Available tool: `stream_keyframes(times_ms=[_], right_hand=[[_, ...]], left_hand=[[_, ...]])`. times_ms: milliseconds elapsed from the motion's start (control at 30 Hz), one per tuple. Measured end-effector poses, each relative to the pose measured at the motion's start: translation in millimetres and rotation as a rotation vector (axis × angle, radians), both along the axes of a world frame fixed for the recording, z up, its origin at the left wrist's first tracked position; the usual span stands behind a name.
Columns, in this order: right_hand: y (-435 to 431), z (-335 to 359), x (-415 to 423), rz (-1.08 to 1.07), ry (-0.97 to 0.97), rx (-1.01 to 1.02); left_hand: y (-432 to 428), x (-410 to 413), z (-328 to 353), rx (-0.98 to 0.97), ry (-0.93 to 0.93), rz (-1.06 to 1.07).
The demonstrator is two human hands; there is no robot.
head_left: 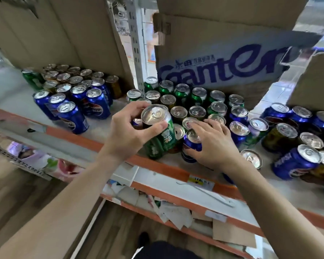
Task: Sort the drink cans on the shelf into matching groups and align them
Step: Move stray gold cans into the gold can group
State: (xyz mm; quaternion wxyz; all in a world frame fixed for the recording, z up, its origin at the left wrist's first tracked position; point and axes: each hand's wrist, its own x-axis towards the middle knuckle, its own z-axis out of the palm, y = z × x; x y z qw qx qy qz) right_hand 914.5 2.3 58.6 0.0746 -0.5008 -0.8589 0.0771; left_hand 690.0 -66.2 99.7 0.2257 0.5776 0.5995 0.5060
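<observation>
The left hand (131,131) is clamped around the rim of a green can (158,131), thumb on the near side and fingers curled over the far side, the can tilted with its top toward the camera and its base down near the front of the shelf (94,143). The right hand (211,144) lies over a blue can (192,144) just beside the green one, palm down, thumb against the can's lower side and fingers spread across its top and the tops of the neighbouring cans; whether it truly grips the can I cannot tell. Both cans sit at the front edge of the shelf, above its orange lip. To the right, near the edge, a blue Pepsi can (295,161) leans among dark gold ones. Behind the hands stands a mixed cluster of green, gold and blue cans (196,103), packed close. Farther left, well apart from it, is a tidy group of blue Pepsi cans (77,107) with gold cans (67,75) ranked behind. At the back rise cardboard boxes, one printed with blue lettering (223,66).
</observation>
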Motion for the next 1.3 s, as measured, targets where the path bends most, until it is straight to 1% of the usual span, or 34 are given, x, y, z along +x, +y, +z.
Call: stream_keyframes(times_ms=[133, 267, 400, 500, 667, 733, 867, 967, 1033, 1167, 1233, 1300], right_hand=[[0, -9, -1, -0.076, 0.016, 0.042], [0, -8, 5, -0.06, -0.009, 0.093], [-2, -12, 20, -0.037, 0.006, 0.142], [-3, -14, 27, 0.002, 0.019, 0.167], [1, -16, 28, -0.02, 0.082, 0.142], [1, -17, 29, -0.021, 0.104, 0.118], [-3, -22, 37, -0.016, 0.096, 0.068], [-8, -17, 50, -0.059, 0.12, 0.08], [-12, -9, 60, -0.12, 0.131, 0.069], [-13, 3, 73, -0.285, 0.042, -0.018], [-10, 3, 71, -0.344, -0.04, -0.068], [-6, 1, 65, -0.388, -0.128, -0.129]], left_hand=[[12, 11, -12, -0.029, 0.062, -0.122], [16, 23, -29, 0.002, 0.174, -0.233], [17, 31, -49, -0.009, 0.267, -0.334], [20, 32, -66, -0.068, 0.342, -0.316], [19, 46, -78, -0.169, 0.558, -0.33], [19, 52, -77, -0.193, 0.636, -0.286], [23, 59, -70, -0.266, 0.726, -0.202], [18, 65, -68, -0.22, 0.828, -0.15], [16, 66, -64, -0.171, 0.844, -0.126], [29, 71, -52, -0.035, 0.851, -0.177], [44, 78, -49, -0.059, 0.894, -0.23], [61, 86, -48, -0.15, 0.942, -0.273]])
